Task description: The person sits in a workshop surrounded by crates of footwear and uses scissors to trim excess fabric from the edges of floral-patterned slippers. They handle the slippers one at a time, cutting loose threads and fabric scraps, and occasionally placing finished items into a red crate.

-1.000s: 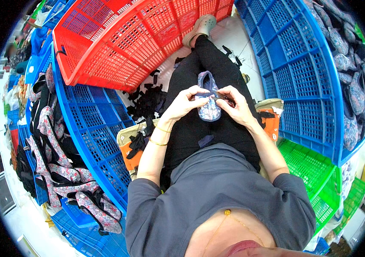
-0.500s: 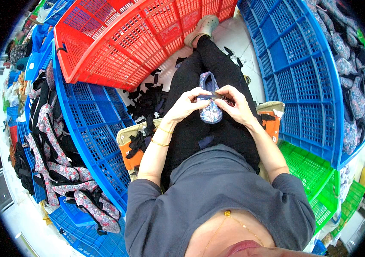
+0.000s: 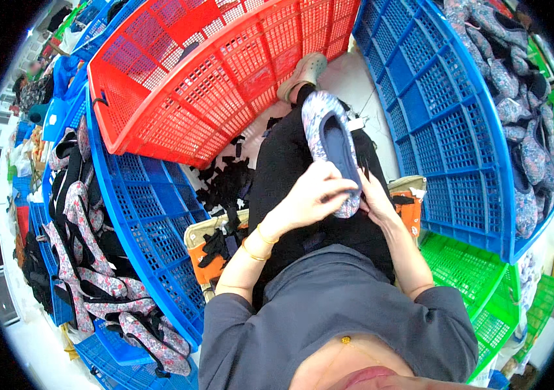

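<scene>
A fabric slipper [image 3: 316,123] with a blue, white and pink flower pattern is held above my lap, its dark blue inside facing up and its toe pointing away. My left hand [image 3: 321,193] is closed around its heel end, thumb and fingers on the rim. On the right side of the heel, my right hand [image 3: 376,200] is closed with its fingertips close to the slipper. A thin dark thing sticks up from those fingers; its kind cannot be made out.
A large red basket [image 3: 186,104] stands ahead. A blue basket [image 3: 446,123] with patterned slippers [image 3: 533,149] is at right, another blue basket [image 3: 153,201] at left. More slippers [image 3: 95,279] lie left. Black scraps [image 3: 225,182] litter the floor. Green crates [image 3: 465,266] stand lower right.
The slipper has been turned and raised, so its open top and inside now show. My left hand has shifted to its heel end, and my right hand has moved slightly nearer me.
</scene>
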{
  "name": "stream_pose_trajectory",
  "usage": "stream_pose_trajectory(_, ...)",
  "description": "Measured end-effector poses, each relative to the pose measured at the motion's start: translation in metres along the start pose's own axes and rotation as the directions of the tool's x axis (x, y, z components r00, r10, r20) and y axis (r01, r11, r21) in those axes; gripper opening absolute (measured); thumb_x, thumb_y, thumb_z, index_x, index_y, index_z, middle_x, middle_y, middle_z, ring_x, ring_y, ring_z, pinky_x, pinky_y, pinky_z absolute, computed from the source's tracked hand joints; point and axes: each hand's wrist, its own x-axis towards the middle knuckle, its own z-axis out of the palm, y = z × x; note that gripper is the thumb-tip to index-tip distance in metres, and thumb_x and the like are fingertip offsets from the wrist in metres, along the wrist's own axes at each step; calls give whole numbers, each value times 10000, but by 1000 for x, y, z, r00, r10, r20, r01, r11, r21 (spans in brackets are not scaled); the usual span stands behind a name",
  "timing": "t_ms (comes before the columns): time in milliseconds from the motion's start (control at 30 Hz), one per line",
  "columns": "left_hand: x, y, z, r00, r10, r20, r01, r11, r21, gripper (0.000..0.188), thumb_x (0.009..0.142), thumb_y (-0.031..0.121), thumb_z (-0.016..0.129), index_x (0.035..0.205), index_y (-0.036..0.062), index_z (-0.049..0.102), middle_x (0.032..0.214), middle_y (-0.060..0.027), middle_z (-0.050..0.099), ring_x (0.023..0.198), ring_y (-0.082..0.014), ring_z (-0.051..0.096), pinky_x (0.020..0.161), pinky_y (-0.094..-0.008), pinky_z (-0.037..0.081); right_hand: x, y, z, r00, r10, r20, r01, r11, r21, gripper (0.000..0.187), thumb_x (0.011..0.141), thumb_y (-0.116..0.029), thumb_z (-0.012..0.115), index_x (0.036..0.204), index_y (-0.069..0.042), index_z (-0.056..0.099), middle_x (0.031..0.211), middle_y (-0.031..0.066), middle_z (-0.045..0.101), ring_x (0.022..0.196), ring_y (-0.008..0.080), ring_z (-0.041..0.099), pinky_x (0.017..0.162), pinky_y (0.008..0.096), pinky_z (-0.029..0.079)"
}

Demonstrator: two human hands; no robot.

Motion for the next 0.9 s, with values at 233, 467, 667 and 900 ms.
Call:
stream_pose_trajectory(233,22,31,24,978,202,46,-205,906,370,271,751,133,669,1017,87,654,802,-39,482,717,-210,479,640,-314,452,11,21,3,998,-11,62,-15,917,398,567,972,-598,354,1138,-122,614,893,17,664,670,102,620,501,238,486)
stream_pose_trajectory(467,2,22,29,957,291,-16,-273,913,304,346,712,73,702,1054,108,667,799,-8,496,731,-196,464,670,-304,438,14,23,-10,959,-207,196,135,936,325,706,860,-540,637,1333,-45,463,1186,82,605,1042,190,608,882,333,516)
stream_pose_trajectory(667,3,22,5,995,34,-92,-9,967,253,334,773,180,753,1082,96,658,1031,-56,598,987,-275,530,938,-369,424,8,-12,-11,915,-401,-35,399,915,-67,573,870,-269,718,1320,-27,458,1163,41,583,1036,114,546,930,291,443)
stream_pose_trajectory(900,21,-3,8,782,-578,-232,248,631,-735,456,944,80,587,1358,6,411,1269,-94,541,1193,-177,504,1045,-325,393,0,-25,22,770,-637,43,375,397,-838,790,784,-347,754,1452,-148,383,1195,155,551,1078,280,559,909,374,470)
